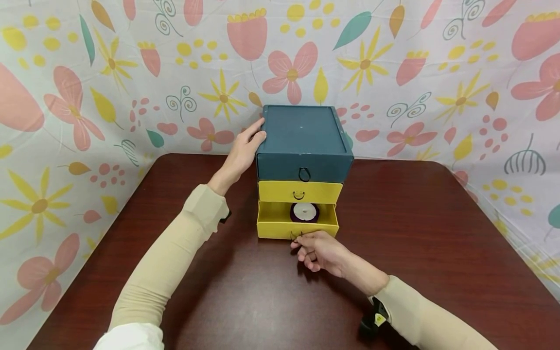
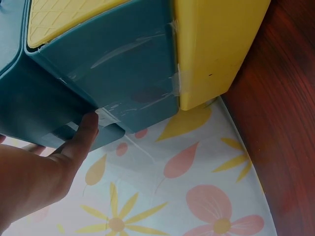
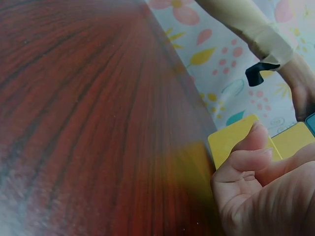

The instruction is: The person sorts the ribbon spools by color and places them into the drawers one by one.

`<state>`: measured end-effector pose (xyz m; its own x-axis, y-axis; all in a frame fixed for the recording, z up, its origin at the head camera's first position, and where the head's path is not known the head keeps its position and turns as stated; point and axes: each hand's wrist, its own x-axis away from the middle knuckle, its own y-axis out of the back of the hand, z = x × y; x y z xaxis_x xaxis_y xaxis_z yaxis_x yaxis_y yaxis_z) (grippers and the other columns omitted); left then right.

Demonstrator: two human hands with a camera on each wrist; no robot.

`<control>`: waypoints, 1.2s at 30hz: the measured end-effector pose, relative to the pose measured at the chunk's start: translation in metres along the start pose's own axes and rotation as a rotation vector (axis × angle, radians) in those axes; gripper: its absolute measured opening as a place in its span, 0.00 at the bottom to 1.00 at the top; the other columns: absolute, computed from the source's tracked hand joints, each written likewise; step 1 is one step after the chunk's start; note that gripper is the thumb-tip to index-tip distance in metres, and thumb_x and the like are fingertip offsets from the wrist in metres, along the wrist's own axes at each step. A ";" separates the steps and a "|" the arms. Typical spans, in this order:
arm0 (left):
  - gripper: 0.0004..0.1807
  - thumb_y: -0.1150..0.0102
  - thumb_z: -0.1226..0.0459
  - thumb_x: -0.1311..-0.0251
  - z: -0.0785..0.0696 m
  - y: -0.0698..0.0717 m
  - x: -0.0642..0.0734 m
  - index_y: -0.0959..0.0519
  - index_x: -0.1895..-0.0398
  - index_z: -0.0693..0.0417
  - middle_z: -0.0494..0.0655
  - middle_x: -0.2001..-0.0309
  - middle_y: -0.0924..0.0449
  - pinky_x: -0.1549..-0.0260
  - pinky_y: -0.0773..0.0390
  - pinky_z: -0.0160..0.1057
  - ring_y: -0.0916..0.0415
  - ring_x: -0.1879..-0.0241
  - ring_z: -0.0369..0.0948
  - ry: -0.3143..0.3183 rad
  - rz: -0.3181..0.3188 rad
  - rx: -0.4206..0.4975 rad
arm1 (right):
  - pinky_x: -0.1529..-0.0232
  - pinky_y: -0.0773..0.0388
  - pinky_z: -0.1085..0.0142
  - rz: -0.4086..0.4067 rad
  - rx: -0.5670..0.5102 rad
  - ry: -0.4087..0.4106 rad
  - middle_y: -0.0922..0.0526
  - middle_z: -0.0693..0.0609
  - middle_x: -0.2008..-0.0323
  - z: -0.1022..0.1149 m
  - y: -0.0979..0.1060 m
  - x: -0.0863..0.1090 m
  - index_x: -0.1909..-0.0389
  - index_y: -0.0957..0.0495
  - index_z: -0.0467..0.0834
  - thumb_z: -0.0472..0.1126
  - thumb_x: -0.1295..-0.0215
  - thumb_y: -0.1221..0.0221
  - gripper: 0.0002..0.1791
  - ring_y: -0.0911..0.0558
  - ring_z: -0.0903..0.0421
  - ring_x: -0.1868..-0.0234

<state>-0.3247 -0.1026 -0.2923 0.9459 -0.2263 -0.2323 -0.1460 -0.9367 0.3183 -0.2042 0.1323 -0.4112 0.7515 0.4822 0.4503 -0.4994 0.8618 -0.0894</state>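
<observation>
A stacked drawer box [image 1: 302, 129] with a dark teal top and yellow lower drawer fronts stands on the table. Its bottom yellow drawer [image 1: 273, 229] is pulled part way out, showing a roll of dark purple ribbon [image 1: 305, 212] with a white centre inside. At the front, my right hand [image 1: 325, 253] pinches the small ring pull of that drawer, fingers curled. My left hand [image 1: 242, 150] rests against the upper left side of the box; in the left wrist view its extended thumb [image 2: 87, 129] touches the teal wall.
The dark red-brown wooden table [image 1: 415, 233] spreads around the box. Behind it hangs a white cloth [image 1: 372, 97] printed with flowers and leaves. The middle yellow drawer [image 1: 280, 191] and the teal top drawer [image 1: 280, 167] are closed, each with a ring pull.
</observation>
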 end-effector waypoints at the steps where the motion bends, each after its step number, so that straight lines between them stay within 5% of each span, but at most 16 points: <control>1: 0.29 0.61 0.50 0.25 0.000 0.000 0.000 0.46 0.24 0.39 0.38 0.23 0.50 0.27 0.45 0.46 0.52 0.24 0.39 0.001 0.000 0.001 | 0.84 0.34 0.75 -0.002 0.000 -0.001 0.24 0.56 0.83 0.000 0.000 -0.001 0.51 0.28 0.30 0.40 0.24 0.57 0.17 0.30 0.64 0.86; 36: 0.29 0.61 0.50 0.25 -0.002 0.001 0.000 0.46 0.24 0.38 0.38 0.23 0.50 0.27 0.45 0.46 0.52 0.24 0.40 0.017 0.001 -0.006 | 0.82 0.32 0.74 -0.053 -0.002 -0.030 0.25 0.56 0.82 0.013 0.009 -0.018 0.49 0.28 0.29 0.40 0.24 0.57 0.18 0.32 0.63 0.84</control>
<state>-0.3246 -0.1025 -0.2904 0.9505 -0.2226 -0.2166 -0.1452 -0.9349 0.3238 -0.2280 0.1291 -0.4088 0.7638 0.4309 0.4806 -0.4580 0.8864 -0.0669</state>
